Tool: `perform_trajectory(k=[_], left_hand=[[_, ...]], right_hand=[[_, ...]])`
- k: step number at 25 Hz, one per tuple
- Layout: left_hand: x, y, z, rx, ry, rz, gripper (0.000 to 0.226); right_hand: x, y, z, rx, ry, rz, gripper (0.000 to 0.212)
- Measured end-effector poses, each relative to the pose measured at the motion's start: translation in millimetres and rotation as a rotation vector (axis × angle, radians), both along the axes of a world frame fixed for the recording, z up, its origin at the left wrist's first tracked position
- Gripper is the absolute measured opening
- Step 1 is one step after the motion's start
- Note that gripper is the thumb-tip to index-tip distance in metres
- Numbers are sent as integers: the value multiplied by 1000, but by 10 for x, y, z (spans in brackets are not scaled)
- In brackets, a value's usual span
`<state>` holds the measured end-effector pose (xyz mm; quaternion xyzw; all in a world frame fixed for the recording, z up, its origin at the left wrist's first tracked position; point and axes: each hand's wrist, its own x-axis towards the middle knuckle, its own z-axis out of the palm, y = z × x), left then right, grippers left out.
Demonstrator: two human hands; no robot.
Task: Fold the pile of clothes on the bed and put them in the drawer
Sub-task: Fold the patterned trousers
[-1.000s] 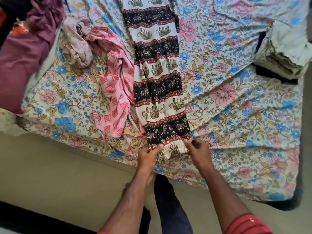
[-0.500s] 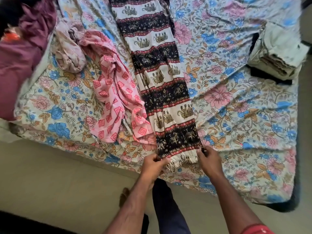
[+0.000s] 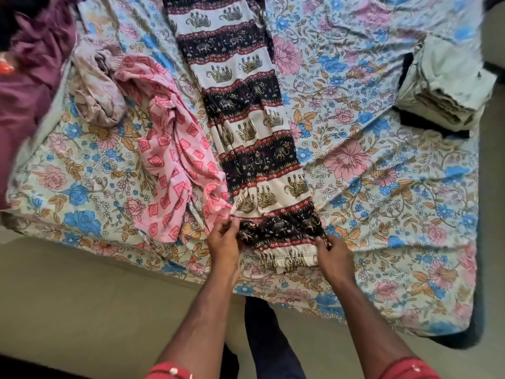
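Note:
Long trousers with black and white elephant-print bands (image 3: 246,127) lie stretched lengthwise down the floral bed sheet (image 3: 382,187). Their gathered cuff end reaches the near edge of the bed. My left hand (image 3: 222,243) pinches the left corner of that cuff end. My right hand (image 3: 329,251) pinches the right corner. A crumpled pink garment with red diamonds (image 3: 175,170) lies just left of the trousers. Farther left sits a bunched beige-mauve garment (image 3: 98,91).
A heap of maroon cloth (image 3: 24,86) fills the far left of the bed. A folded stack of pale cloth (image 3: 448,88) rests at the right edge. The tan floor (image 3: 82,310) and my legs lie below the bed edge. No drawer is in view.
The trousers' cuff end has been drawn toward the near bed edge and a little right, with both hands still gripping its corners. The view has shifted slightly.

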<state>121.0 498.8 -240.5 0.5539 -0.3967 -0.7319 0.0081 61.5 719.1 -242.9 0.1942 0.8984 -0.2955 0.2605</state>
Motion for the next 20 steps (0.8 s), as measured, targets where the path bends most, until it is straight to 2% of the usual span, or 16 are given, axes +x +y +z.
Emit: perform_trajectory(k=[2,4,7,9,11,14,15,16,18,20], left_hand=[[131,52,-85,50,-74,-132,25],[215,133,-109,90,-123,-175,21],[293,297,-25,144,-101,-228,20],[320,402,78,169,-73,-356,24],[311,534,139,145,-69,-485,31],[281,788,111,-36,-112,-473,43],[265,897,122,-126,-160,-429,52],[231,1005,113,-203,-212,-375,65],[147,1277,83,-222,-280,-287,92],[145,1566,60,-207,-268,-292,93]], right_hand=[[8,14,30,-30,-35,41,50],[-16,21,56,-81,-46,32,48],[-78,132,147,-136,-28,-37,49],[-95,184,257,-144,-32,-26,50],[-130,242,246,-163,-62,45,52],[-194,387,73,-233,-119,119,76],[-204,415,83,-278,-139,119,70],[-236,444,95,-334,-163,127,53],[-296,582,86,-478,-236,106,20],[-322,789,78,-493,-221,103,16]])
